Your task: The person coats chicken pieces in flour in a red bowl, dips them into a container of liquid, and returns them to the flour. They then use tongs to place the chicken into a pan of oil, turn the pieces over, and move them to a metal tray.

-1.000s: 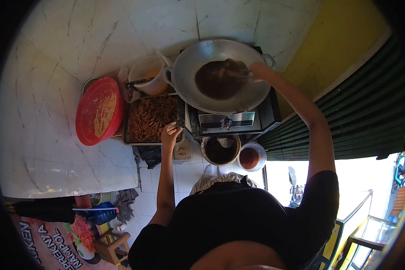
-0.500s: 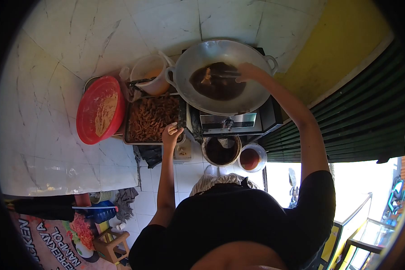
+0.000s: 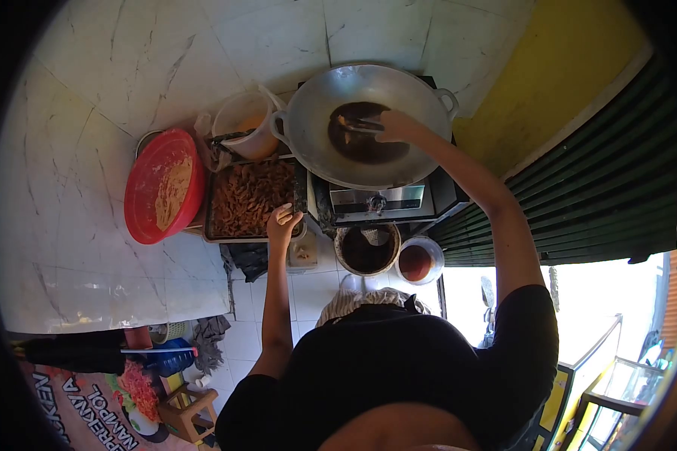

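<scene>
View from the head, looking down. Counted: one wok (image 3: 316, 146), one stove (image 3: 376, 201), one tray (image 3: 212, 225), one red basin (image 3: 139, 207), one white jug (image 3: 237, 120), two round pots (image 3: 366, 252) and two hands.

The wok stands on the stove at 12 o'clock of the view and holds a pool of dark liquid (image 3: 365, 150). The right hand (image 3: 395, 126) reaches over the wok from its 3 o'clock side. Its fingers are curled about a slim dark utensil (image 3: 352, 124), which points toward 9 o'clock and lies over the liquid. What kind of utensil it is cannot be told.

The tray, heaped with brown fried pieces, sits just beside the wok at the wok's 8 o'clock. The left hand (image 3: 282, 224) rests on the tray's near right corner, at 7 o'clock of the wok and well apart from the right hand. Its fingers are loosely bent, and whether they grip the rim cannot be told.

The red basin, holding a pale mass, lies at 9 o'clock of the tray and touches it. The white jug stands at 12 o'clock of the tray, against the wok's left handle. The two pots sit side by side on the floor at 6 o'clock of the stove.
</scene>
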### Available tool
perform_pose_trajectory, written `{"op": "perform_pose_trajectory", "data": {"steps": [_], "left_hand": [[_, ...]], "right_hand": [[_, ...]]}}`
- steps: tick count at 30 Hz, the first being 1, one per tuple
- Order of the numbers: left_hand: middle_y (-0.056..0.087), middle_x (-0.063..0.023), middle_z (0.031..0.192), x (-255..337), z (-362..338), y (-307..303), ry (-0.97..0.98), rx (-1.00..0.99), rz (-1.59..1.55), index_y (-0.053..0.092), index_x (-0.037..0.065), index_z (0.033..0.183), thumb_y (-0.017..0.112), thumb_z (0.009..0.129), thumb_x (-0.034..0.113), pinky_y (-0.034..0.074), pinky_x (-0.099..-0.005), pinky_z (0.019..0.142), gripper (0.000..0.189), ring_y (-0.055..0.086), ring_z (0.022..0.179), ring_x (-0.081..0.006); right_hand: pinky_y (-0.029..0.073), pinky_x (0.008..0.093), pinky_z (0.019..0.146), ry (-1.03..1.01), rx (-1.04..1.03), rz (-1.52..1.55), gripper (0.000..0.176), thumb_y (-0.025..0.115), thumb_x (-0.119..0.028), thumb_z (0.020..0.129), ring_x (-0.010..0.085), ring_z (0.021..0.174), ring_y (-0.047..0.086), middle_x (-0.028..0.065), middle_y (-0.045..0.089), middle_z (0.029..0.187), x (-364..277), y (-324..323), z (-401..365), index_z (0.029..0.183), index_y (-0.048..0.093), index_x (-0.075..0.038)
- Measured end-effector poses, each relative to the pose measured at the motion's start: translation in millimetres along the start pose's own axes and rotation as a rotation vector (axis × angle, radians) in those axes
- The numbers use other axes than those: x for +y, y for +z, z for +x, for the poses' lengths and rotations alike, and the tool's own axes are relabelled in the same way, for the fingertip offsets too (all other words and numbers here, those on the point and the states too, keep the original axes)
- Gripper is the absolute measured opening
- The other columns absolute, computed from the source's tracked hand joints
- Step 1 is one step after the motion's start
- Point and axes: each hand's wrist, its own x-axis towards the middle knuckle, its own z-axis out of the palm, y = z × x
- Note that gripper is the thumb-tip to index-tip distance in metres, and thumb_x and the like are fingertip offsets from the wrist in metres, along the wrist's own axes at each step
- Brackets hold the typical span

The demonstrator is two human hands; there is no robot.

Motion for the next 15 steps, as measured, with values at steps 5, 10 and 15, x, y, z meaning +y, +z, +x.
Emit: {"op": "perform_pose_trajectory", "data": {"steps": [5, 10, 15], "left_hand": [[0.056, -0.014, 0.107, -5.3, 1.7, -0.3, 0.027, -0.009, -0.034, 0.055, -0.002, 0.107, 0.077, 0.067, 0.02, 0.046, -0.0308, 0.083, 0.051, 0.056, 0.096, -0.0225], [0.056, -0.015, 0.108, -3.9, 1.3, -1.1, 0.026, -0.018, -0.051, 0.054, -0.002, 0.108, 0.077, 0.067, 0.02, 0.045, -0.0312, 0.084, 0.052, 0.055, 0.098, -0.0238], [0.054, -0.0171, 0.11, -5.4, 3.5, -1.8, -0.025, -0.02, -0.029, 0.053, -0.002, 0.11, 0.077, 0.066, 0.02, 0.044, -0.0317, 0.085, 0.055, 0.054, 0.1, -0.0258]], "right_hand": [[0.05, 0.0396, 0.067, 0.021, -0.113, -0.103, 0.037, 0.066, -0.032, 0.061, 0.034, 0.068, 0.062, 0.0191, 0.062, 0.07, -8.1, -0.5, -20.8, 0.079, 0.065, 0.001], [0.049, 0.041, 0.069, -0.02, -0.186, -0.175, 0.037, 0.068, -0.031, 0.059, 0.034, 0.073, 0.061, 0.0184, 0.062, 0.075, -3.1, -17.4, -46.6, 0.081, 0.064, -0.002], [0.049, 0.0412, 0.068, -0.058, -0.112, -0.226, 0.04, 0.073, -0.029, 0.053, 0.0335, 0.078, 0.06, 0.0181, 0.061, 0.078, 5.4, -45.9, -51.6, 0.079, 0.062, 0.0]]}}
